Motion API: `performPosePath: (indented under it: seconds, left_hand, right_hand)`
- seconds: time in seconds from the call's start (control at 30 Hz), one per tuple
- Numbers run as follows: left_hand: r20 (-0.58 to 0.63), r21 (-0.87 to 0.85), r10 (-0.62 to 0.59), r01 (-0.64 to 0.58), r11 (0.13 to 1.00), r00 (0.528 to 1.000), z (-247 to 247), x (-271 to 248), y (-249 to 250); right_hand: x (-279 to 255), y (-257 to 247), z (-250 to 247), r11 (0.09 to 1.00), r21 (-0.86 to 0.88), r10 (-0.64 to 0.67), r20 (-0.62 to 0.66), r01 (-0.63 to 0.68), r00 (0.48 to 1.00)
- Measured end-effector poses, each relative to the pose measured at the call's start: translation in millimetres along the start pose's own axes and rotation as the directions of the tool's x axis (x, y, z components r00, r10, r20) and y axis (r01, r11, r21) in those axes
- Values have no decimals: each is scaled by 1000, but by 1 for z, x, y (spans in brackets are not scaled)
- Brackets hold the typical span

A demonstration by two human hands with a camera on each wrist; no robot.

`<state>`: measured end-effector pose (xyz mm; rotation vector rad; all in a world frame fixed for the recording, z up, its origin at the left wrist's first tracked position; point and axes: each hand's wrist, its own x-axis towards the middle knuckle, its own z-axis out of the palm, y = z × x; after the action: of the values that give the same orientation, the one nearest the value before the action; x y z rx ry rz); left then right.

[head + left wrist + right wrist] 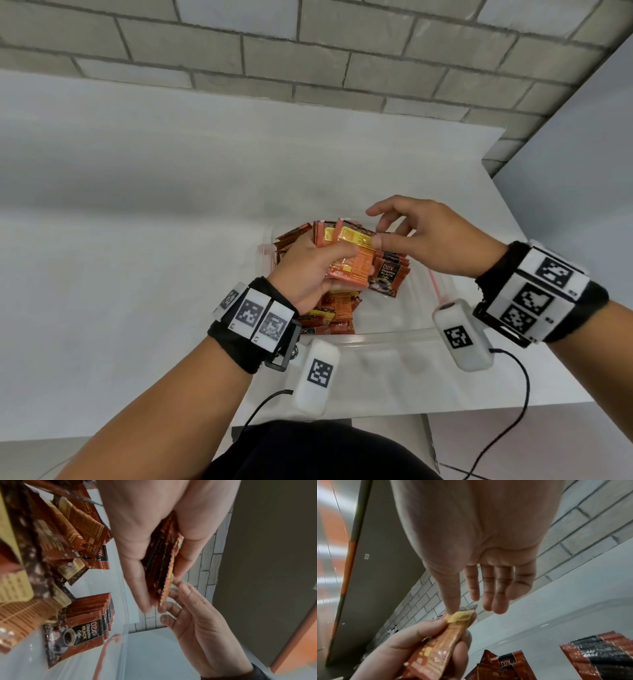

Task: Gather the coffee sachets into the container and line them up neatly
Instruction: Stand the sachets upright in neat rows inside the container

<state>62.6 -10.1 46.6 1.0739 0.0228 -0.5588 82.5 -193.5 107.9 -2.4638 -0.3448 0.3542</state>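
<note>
Left hand (308, 270) grips a fanned bundle of sachets (346, 250) over the container (383, 337), right hand (424, 236) loose-fingered at their top edge, and these light, slick, floppy packets look best squared by their edges

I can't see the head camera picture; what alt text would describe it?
A person's left hand grips a bundle of orange coffee sachets above a clear plastic container, while the right hand touches the bundle's top edge with thumb and fingertips. More sachets lie inside the container, which sits on a white table.
</note>
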Motion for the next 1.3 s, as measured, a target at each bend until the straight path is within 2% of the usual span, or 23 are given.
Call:
performPosePath:
  seconds: [0.23,0.33,0.4,0.47,0.53,0.63,0.67,0.73,0.83,0.93,1.13,1.2,1.3]
  left_hand:
    - [22,19,-3,3,1000,1000,5,0,1]
    - [-11,-1,-8,8,1000,1000,5,0,2]
    - [-55,-44,-2,0,999,998,6,2,2]
    - [-89,-121,2,-13,993,996,6,3,3]
    - [-86,-182,24,-39,983,996,8,4,3]
    - [-115,-174,69,-89,981,991,8,4,3]
    - [-116,-155,84,-101,983,990,7,4,2]
    - [-104,-128,93,-106,986,990,7,3,2]
    - [-92,-102,93,-102,990,991,8,1,2]
    - [-63,-67,104,-109,992,993,9,1,2]
    - [-30,28,94,-93,995,995,9,-1,4]
    - [-48,40,99,-97,994,994,7,-1,5]
    - [-149,10,101,-101,995,984,-1,-1,10]
  right_hand:
    - [-10,2,6,985,171,-10,-70,21,998]
    - [-15,4,1,979,189,-42,-195,79,980]
    - [-19,3,-1,978,146,-96,-326,150,940]
    - [-24,1,4,975,6,-206,-364,224,908]
    - [-28,4,15,954,-98,-298,-293,282,908]
    - [-32,9,24,948,-144,-304,-147,283,941]
    - [-33,9,22,950,-134,-299,-145,280,943]
    - [-32,5,15,959,-101,-282,-227,265,932]
    - [-25,1,7,976,-144,-202,-323,163,925]
    - [-19,1,8,986,-148,-113,-260,76,959]
    - [-14,-7,9,983,-158,-114,-112,95,987]
    - [-14,-8,4,985,-155,-90,-75,77,993]
    - [-12,1,-3,987,-158,1,5,-1,1000]
